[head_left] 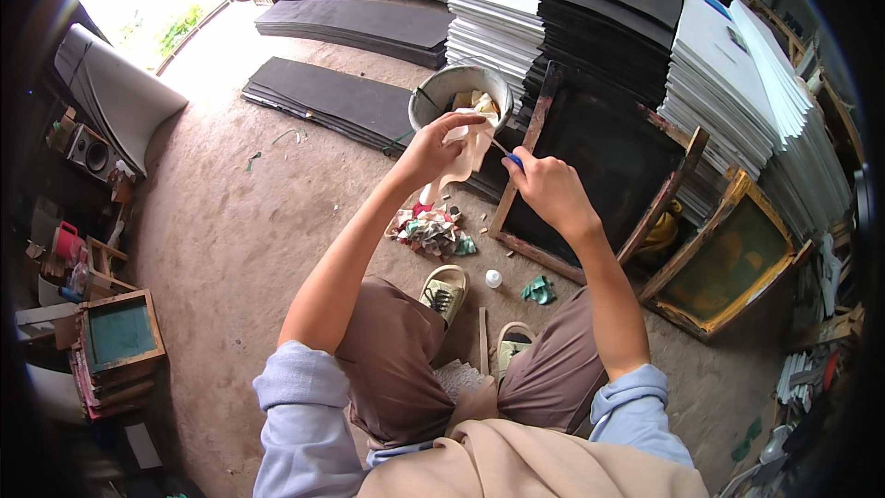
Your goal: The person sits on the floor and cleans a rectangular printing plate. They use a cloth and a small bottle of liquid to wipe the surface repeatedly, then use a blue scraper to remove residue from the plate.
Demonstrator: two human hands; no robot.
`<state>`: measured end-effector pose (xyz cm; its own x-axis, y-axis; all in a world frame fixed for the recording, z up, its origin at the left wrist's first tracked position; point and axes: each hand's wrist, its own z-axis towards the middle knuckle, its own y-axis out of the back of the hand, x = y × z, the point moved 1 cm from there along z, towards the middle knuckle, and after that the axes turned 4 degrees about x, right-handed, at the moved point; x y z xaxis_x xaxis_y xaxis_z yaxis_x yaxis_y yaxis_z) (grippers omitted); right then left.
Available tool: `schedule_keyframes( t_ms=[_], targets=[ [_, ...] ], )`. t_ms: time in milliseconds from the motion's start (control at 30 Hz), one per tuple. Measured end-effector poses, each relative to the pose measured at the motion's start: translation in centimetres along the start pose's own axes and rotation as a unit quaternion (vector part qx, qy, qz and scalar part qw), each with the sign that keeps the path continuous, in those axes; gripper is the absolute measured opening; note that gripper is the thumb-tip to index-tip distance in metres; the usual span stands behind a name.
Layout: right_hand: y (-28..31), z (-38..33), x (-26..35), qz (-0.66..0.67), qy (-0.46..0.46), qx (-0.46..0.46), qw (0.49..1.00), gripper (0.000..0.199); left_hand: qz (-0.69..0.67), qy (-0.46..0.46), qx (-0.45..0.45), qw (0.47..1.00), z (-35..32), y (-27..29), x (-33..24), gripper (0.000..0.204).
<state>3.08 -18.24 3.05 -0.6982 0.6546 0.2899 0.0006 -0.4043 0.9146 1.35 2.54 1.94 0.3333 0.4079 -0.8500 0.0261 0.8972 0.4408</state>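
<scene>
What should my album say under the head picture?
Left hand holding a pale sheet, right hand a blue-handled tool, near a bucket.

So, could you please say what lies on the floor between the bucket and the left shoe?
The head view shows a heap of crumpled multicoloured scraps between the bucket and the left shoe, with small pale bits beside it.

Black sheets [355, 26], white sheets [717, 74], loudspeaker [93, 153]

No readable text, label, number or sign found. Blue patch [715, 2] on the white sheet stack [708, 65], two o'clock: too small to tell whether printed. Yellow-edged framed screen [728, 263], between three and four o'clock: rounded blotches [732, 245], undecipherable as lettering.
</scene>
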Motion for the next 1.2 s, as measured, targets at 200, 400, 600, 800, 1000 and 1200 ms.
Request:
schedule_keyframes(
  t_ms=[200, 400, 600, 800, 1000, 1200],
  targets=[
    [-1.9, 0.2, 0.0, -0.052, 0.014, -0.011, 0.998, 0.024, 0.034, 0.020, 0.027, 0.999, 0.1, -0.4, -1.4, 0.051],
    [-5.4, 0.9, 1.2, -0.091, -0.028, -0.006, 0.995, 0.018, 0.103, 0.027, 0.029, 0.994, -0.2, -1.2, -0.5, 0.047],
    [-7.9, 0.5, 1.7, -0.029, -0.054, 0.054, 0.997, 0.016, 0.098, 0.109, 0.003, 0.989, -1.0, -0.5, 1.4, 0.046],
    [-12.2, -0.8, -3.3, -0.113, -0.051, 0.092, 0.988, 0.022, 0.121, 0.066, -0.025, 0.990, -0.5, -1.2, 0.2, 0.045],
    [-13.1, -0.8, -4.1, -0.034, -0.115, 0.159, 0.980, 0.035, 0.142, 0.138, -0.017, 0.980, -1.8, 0.8, 1.9, 0.045],
    [-13.3, -0.7, -7.6, 0.167, -0.213, 0.360, 0.893, 0.038, 0.161, 0.148, -0.084, 0.972, -2.0, 4.3, 4.2, 0.045]
  ],
)
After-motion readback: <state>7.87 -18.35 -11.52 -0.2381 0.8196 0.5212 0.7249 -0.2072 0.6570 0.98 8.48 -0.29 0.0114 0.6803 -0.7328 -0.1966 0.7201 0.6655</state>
